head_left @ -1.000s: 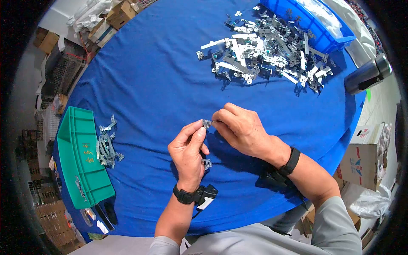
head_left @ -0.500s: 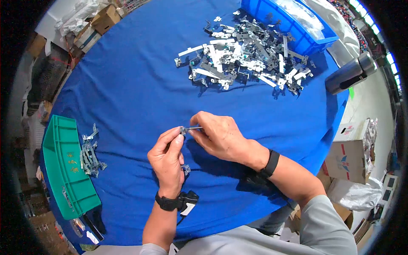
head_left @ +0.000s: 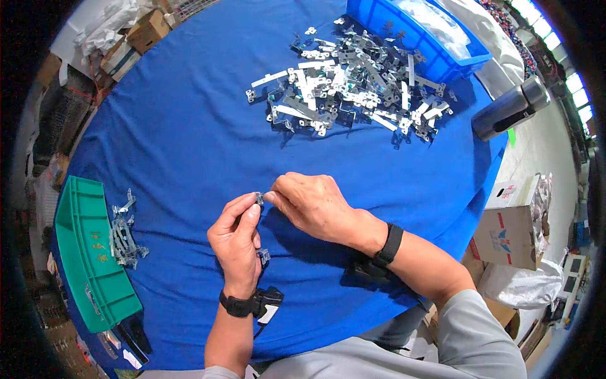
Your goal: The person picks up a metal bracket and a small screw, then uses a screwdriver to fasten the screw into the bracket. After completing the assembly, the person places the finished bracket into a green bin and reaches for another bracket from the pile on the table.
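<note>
My left hand (head_left: 237,243) is closed round a small metal bracket. The bracket's upper end (head_left: 259,198) pokes out between thumb and forefinger, and its lower end sticks out below the palm. Most of its length is hidden by the fingers. My right hand (head_left: 315,205) is pinched, its thumb and forefinger tips right at the bracket's upper end. Whatever those fingertips hold is covered. Both hands are above the blue cloth (head_left: 183,145), near the middle of the table.
A heap of metal brackets (head_left: 353,85) lies at the back, beside a blue crate (head_left: 416,41) with clear plastic in it. To the left, several brackets (head_left: 124,234) lie by a green tray (head_left: 95,252). A steel flask (head_left: 511,107) stands at the right edge, with a cardboard box (head_left: 505,227) beyond.
A thin grey rod showed between my right fingertips and the bracket; now it is out of sight and those fingertips are closer to the bracket. The whole view has shifted slightly.
</note>
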A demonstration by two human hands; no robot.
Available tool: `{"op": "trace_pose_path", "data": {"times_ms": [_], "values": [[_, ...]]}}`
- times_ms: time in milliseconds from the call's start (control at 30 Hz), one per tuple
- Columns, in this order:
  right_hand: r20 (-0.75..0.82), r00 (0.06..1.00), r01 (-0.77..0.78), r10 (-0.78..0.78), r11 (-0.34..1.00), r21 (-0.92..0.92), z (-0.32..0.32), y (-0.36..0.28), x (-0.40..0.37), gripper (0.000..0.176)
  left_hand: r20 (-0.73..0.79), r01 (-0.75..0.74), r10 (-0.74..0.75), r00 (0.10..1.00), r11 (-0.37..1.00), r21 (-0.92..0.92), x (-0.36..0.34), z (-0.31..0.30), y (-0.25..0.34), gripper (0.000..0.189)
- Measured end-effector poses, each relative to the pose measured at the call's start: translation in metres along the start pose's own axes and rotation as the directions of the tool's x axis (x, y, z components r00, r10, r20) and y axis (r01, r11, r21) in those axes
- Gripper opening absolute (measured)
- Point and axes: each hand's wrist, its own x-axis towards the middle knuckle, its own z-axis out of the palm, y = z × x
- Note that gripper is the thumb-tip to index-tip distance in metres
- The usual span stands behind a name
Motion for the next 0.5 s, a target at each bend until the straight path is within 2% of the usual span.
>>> {"op": "trace_pose_path", "data": {"times_ms": [67,133,167,233,367,433,500], "values": [[0.028,1.0,-0.012,0.013,0.999,-0.045,-0.0005,-0.001,0.0001,0.019,-0.004,-0.003,0.003,1.0,1.0,0.001,-0.0001,0.0009,0.0007,0.018],[-0.043,0.998,-0.044,0.05,0.99,0.138,-0.0007,-0.0056,0.0012,0.02,-0.008,-0.006,0.006,1.0,1.0,0.005,-0.0001,0.0021,0.0021,0.018],[-0.043,0.998,-0.044,0.05,0.99,0.137,-0.0007,-0.0046,0.0013,0.02,-0.014,-0.002,0.002,1.0,1.0,0.008,-0.0002,0.0026,0.0029,0.018],[-0.027,1.0,0.001,0.002,0.997,0.079,0.0002,-0.0011,0.0007,0.02,-0.019,0.002,-0.002,1.0,1.0,0.011,-0.0003,0.0039,0.0036,0.018],[0.046,0.999,-0.013,0.015,0.999,-0.048,0.0001,0.0003,-0.0011,0.019,-0.01,-0.005,0.005,1.0,1.0,0.024,0.0006,0.0033,0.0034,0.019],[-0.04,0.999,-0.032,0.036,0.995,0.09,-0.0008,-0.0042,-0.0001,0.02,0.001,0.011,-0.011,1.0,1.0,0.007,0.0004,0.0017,0.0034,0.019],[-0.024,0.999,-0.033,0.035,0.995,0.093,0.0006,-0.0018,-0.0004,0.021,0.0,0.015,-0.015,1.0,1.0,0.007,0.0003,0.0017,0.0035,0.019]]}}
